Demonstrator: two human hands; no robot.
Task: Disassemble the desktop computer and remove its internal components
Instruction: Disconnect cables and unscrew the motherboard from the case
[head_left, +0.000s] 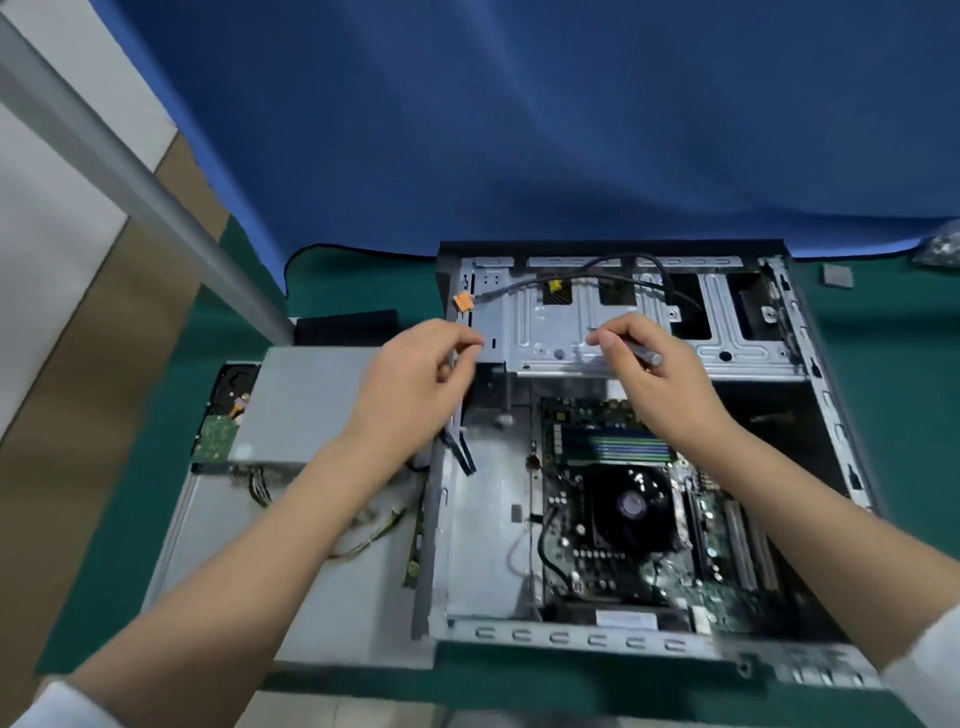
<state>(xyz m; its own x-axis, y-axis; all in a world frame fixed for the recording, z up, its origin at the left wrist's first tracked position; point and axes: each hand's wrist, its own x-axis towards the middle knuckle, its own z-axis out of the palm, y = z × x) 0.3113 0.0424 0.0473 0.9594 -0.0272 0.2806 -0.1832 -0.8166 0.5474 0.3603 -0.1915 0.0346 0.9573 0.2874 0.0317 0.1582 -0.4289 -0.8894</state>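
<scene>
I see a green-covered table (156, 519). On it, toward the middle, lies the opened computer case (810, 364). Beside it, toward the left edge, lies a grey side panel (363, 623). Near the far right corner: a small grey square piece (837, 275) and a crumpled plastic bag (943, 244).

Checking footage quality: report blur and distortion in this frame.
Head view: wide-angle bending curves the case edges; the bottom corners and sleeves smear; left hand and right hand are slightly soft; the motherboard centre is fairly sharp; lighting is even, with no strong glare.
</scene>
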